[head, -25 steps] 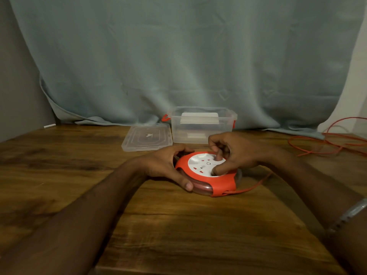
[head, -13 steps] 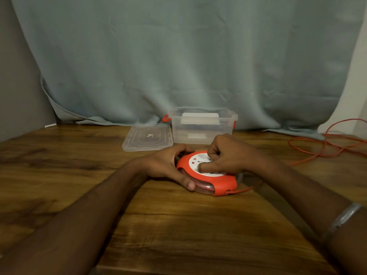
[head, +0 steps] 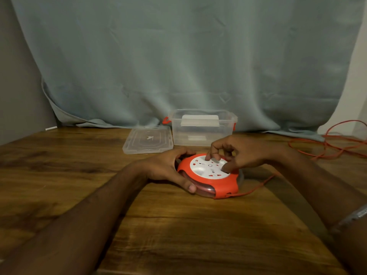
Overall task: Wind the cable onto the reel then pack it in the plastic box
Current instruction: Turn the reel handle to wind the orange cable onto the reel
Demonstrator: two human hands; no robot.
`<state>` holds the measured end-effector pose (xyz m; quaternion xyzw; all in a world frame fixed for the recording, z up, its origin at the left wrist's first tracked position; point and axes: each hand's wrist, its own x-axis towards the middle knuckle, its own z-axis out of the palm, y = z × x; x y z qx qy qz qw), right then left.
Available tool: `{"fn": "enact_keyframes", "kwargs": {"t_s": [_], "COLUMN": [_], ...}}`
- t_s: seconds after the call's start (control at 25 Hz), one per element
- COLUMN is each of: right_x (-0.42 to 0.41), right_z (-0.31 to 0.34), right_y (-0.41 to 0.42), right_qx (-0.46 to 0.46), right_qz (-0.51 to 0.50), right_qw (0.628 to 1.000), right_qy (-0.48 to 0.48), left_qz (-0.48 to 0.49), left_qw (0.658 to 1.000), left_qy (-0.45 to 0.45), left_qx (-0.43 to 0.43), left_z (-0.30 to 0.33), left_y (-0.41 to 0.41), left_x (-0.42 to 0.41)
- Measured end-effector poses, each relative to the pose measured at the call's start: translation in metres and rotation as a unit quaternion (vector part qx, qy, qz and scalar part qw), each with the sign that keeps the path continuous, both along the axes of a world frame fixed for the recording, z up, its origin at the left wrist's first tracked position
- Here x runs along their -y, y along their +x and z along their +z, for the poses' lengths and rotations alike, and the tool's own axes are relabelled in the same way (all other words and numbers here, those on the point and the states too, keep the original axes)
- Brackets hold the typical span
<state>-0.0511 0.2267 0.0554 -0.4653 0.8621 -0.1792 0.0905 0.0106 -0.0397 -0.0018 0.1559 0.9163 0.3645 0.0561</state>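
Winding is underway: left hand (head: 166,169) grips the reel (head: 210,175), right hand (head: 236,153) fingertips press its face, much cable (head: 335,145) loose, plastic box (head: 202,128) unpacked.

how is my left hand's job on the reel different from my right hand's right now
The left hand wraps around the reel's orange side, thumb at the front edge; the right hand sits on top, fingertips pressing the white face. The left comes in from the side, the right from above. Both touch the reel.
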Motion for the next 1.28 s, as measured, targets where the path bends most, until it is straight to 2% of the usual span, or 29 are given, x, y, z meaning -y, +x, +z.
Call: {"fn": "enact_keyframes", "kwargs": {"t_s": [0.24, 0.72, 0.96, 1.16, 1.28], "right_x": [-0.002, 0.018, 0.031, 0.030, 0.018], "right_z": [-0.002, -0.013, -0.020, -0.020, -0.011], "right_y": [0.000, 0.020, 0.021, 0.019, 0.015], "right_qx": [-0.013, -0.154, -0.170, -0.180, -0.110], "right_qz": [-0.017, -0.067, -0.156, -0.128, -0.066], "right_qw": [0.999, 0.985, 0.972, 0.973, 0.987], "right_qy": [-0.030, -0.032, -0.049, -0.065, -0.101], "left_qz": [-0.004, -0.006, -0.006, -0.016, -0.008], "left_qw": [1.000, 1.000, 0.999, 0.998, 0.999], "left_qy": [0.006, 0.029, 0.046, 0.053, 0.042], "left_qx": [-0.001, -0.011, -0.014, -0.016, -0.016], "left_z": [0.001, 0.000, 0.001, 0.000, -0.001], "left_y": [0.002, 0.001, 0.003, 0.002, 0.001], "left_x": [-0.002, -0.001, -0.006, -0.006, -0.004]}}
